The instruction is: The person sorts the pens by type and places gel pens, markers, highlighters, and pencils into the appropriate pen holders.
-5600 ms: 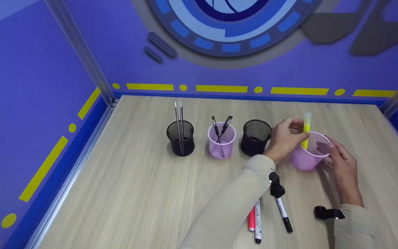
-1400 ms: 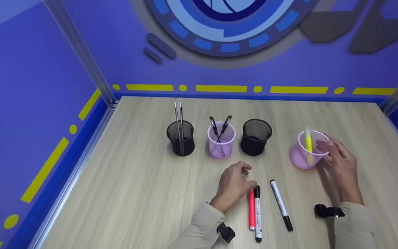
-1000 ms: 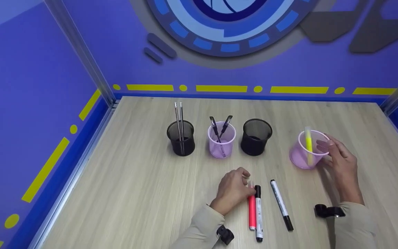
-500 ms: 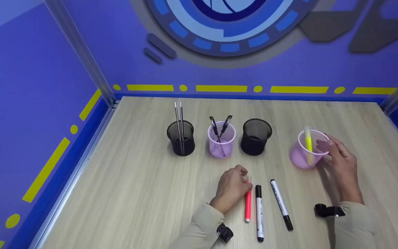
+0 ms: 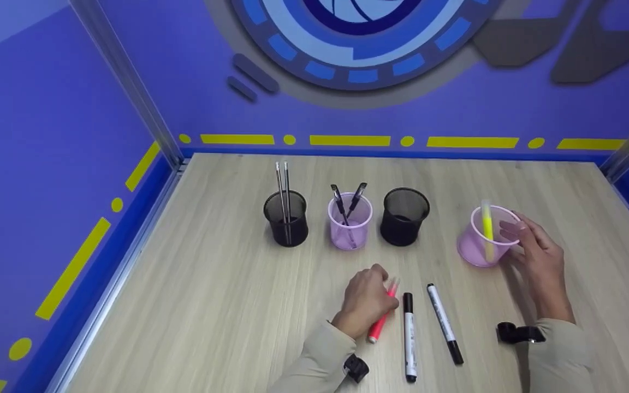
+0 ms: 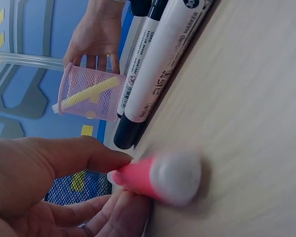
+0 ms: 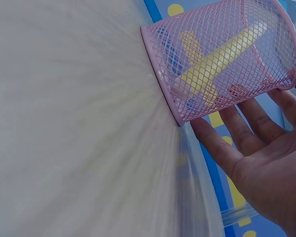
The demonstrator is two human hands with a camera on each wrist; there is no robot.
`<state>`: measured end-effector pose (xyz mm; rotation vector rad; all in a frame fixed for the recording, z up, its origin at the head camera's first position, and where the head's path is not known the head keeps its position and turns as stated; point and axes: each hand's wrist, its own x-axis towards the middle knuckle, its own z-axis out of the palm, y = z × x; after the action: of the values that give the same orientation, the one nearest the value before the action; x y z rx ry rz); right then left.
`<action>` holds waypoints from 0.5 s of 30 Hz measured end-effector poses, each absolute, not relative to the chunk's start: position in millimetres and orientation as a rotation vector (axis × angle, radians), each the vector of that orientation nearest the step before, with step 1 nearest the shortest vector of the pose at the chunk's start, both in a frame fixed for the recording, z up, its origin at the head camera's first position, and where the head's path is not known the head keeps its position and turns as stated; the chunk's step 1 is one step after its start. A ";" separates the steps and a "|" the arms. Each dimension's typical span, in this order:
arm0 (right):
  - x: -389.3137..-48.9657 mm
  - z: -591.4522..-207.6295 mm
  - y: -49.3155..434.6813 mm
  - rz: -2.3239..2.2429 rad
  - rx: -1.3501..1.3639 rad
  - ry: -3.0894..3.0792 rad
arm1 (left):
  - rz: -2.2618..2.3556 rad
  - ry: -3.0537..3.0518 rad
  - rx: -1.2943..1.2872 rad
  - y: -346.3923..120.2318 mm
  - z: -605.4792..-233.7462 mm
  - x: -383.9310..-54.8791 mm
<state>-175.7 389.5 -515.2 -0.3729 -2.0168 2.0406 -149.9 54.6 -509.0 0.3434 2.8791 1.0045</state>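
Observation:
My left hand [image 5: 365, 301] pinches a pink-red highlighter [image 5: 378, 329] between thumb and fingers, low over the table. In the left wrist view the pink-red highlighter [image 6: 138, 178] points its white end towards the camera. To the right, my right hand [image 5: 544, 267] holds a pink mesh pen cup [image 5: 475, 252] at its rim and side. A yellow highlighter [image 5: 487, 225] leans inside that cup, and the right wrist view shows it through the mesh. Two whiteboard markers, one marker [image 5: 410, 338] and another marker [image 5: 445, 323], lie just right of my left hand.
Behind stand a black mesh cup [image 5: 287, 234] with two pencils [image 5: 286, 185], a pink mesh cup [image 5: 349, 237] with two black pens [image 5: 355, 199], and another black mesh cup [image 5: 400, 232] with nothing seen in it. A blue wall [image 5: 358, 120] borders the table's back.
The yellow highlighter went into the pink cup and my left hand let it go. That hand then took hold of the pink-red highlighter, drew it left from the markers and tilted it. My right hand stayed put.

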 end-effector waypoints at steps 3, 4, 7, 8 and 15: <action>-175.7 -515.4 389.4 2.055 -0.362 -1.994 | 0.986 2.894 0.339 55.0 -509.9 -150.5; -175.7 -515.5 389.3 2.058 -0.359 -1.988 | 0.983 2.895 0.338 55.2 -510.0 -150.5; -176.1 -515.9 389.3 2.076 -0.351 -1.973 | 0.973 2.900 0.340 55.5 -509.8 -150.1; -176.3 -515.9 389.2 2.080 -0.350 -1.968 | 0.971 2.903 0.341 55.7 -509.7 -150.0; -178.5 -515.4 388.0 2.036 -0.378 -1.990 | 1.015 2.884 0.326 56.8 -504.5 -149.7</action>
<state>-178.5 388.0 -515.4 -0.3783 -1.9904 2.0357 -149.7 56.8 -504.5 0.3259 2.8838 1.0147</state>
